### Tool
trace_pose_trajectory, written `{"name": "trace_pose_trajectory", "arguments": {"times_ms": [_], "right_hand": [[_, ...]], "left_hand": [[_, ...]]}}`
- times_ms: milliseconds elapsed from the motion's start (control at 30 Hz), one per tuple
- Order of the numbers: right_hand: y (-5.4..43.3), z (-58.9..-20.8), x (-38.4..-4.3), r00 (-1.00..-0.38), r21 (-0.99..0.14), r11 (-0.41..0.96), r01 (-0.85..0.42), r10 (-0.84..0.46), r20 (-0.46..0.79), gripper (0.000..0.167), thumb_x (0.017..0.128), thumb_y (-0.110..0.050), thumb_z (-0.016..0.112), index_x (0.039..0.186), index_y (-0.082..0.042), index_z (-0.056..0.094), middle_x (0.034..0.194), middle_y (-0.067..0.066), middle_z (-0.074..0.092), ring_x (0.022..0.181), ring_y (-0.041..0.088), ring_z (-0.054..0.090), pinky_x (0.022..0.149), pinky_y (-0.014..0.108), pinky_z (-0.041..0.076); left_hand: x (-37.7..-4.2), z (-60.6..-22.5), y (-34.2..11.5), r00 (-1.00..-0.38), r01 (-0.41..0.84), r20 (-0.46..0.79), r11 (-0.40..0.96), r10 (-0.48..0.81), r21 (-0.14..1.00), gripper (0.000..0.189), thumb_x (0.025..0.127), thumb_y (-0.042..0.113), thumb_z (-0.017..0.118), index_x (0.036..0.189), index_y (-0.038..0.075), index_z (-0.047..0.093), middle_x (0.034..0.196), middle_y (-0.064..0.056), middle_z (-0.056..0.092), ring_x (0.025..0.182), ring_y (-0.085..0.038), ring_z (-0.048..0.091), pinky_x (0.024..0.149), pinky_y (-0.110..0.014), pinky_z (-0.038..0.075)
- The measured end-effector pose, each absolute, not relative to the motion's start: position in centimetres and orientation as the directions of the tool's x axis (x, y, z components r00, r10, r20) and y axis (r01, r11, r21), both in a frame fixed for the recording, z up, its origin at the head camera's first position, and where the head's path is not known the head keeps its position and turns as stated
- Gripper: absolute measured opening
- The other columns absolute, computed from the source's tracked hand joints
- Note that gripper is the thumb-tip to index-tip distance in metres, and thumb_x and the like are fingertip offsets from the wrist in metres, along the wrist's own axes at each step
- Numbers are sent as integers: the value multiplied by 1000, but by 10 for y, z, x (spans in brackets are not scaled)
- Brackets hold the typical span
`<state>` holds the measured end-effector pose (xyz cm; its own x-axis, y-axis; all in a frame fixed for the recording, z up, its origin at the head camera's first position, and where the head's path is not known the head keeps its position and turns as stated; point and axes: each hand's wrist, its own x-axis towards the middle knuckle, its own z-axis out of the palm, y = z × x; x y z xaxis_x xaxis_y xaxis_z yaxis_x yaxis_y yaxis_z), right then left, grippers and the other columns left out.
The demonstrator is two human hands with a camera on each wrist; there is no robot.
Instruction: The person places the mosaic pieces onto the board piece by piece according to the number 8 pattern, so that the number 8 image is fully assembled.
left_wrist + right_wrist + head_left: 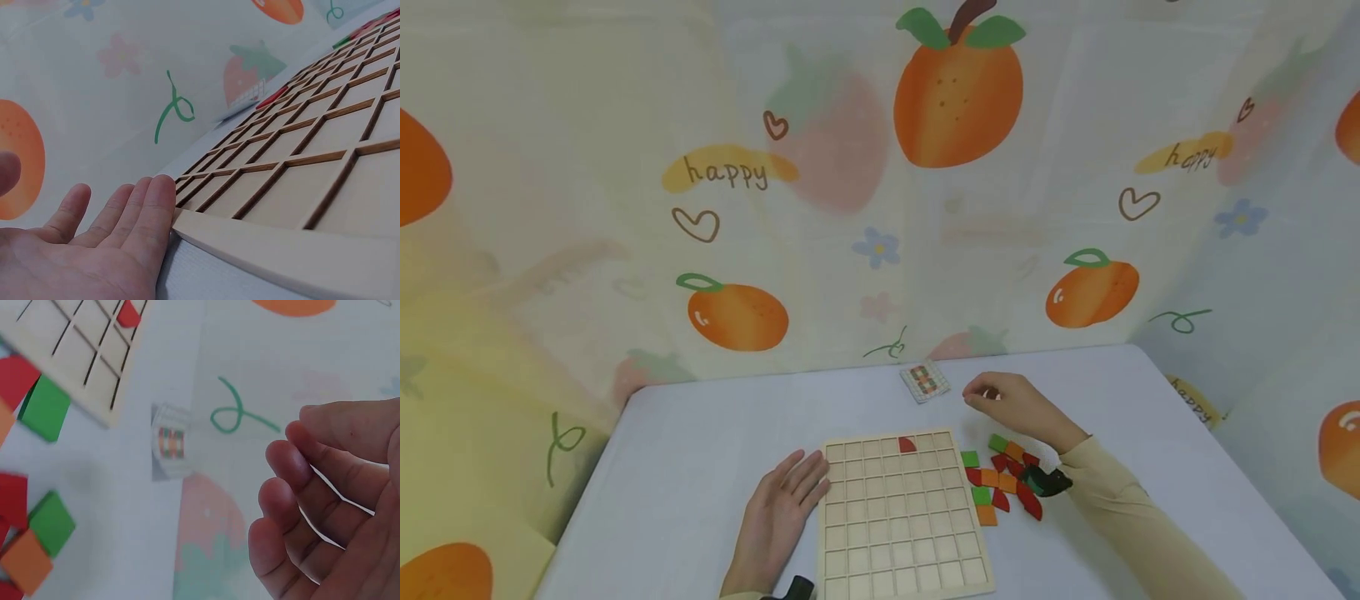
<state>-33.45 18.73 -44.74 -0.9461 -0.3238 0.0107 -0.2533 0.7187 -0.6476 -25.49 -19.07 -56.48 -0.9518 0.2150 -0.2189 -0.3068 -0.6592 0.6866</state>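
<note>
A light wooden grid board (pixel 895 525) lies on the table, with one red quarter-round piece (pixel 907 445) in a cell of its far row. My left hand (pixel 781 508), palm up with extended fingers, rests its fingertips against the board's left edge. In the left wrist view those fingertips (pixel 164 187) meet the board's corner rim. Raised over the table beyond the loose pieces, my right hand (pixel 1018 407) has bent fingers, thumb and forefinger close together. Nothing shows between them in the right wrist view. A small stack of pattern cards (pixel 925 382) lies just left of it.
Several red, orange and green pieces (pixel 1007 482) lie scattered right of the board, partly under the right wrist's black camera (pixel 1047 481). A printed cloth (pixel 850 317) hangs behind the white table (pixel 700 467).
</note>
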Motion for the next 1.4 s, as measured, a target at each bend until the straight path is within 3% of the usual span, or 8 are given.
{"name": "trace_pose_trajectory", "arguments": {"times_ms": [367,567,800,1067,1400], "right_hand": [[224,-469,-319,-975,-600,795,-95,-195,-104,20,99,-18,65,109,-3,73,94,4,68,83,18,55,67,25,52],[233,-486,-314,-975,-588,808,-41,-160,-152,18,98,-18,66,108,-4,73,94,5,67,82,19,55,67,25,52],[237,-495,-306,-969,-588,808,44,-108,-221,22,97,-20,67,113,-5,70,93,4,64,81,17,55,68,28,55],[237,-501,-297,-967,-514,856,59,-79,-243,32,95,-26,70,115,-1,68,99,6,66,81,17,57,73,34,60],[230,-511,-293,-979,-399,917,-25,-103,-176,26,92,-23,74,109,-4,72,105,10,65,92,21,61,79,41,64]], "left_hand": [[-254,-565,-190,-952,-308,-226,-648,208,697,59,112,39,27,160,7,17,165,-19,24,152,-29,34,122,-38,41],[-254,-566,-190,-951,-311,-232,-654,207,689,59,112,40,28,160,7,17,165,-19,24,149,-26,40,122,-38,41],[-254,-566,-189,-950,-313,-237,-655,204,688,60,111,40,29,160,7,18,166,-19,24,152,-29,34,122,-38,42],[-255,-566,-190,-952,-306,-229,-661,203,685,59,111,39,30,160,7,18,165,-19,25,151,-28,37,122,-38,42],[-254,-566,-189,-952,-306,-233,-660,199,686,58,112,39,28,160,7,18,166,-19,24,152,-29,35,122,-38,41]]}}
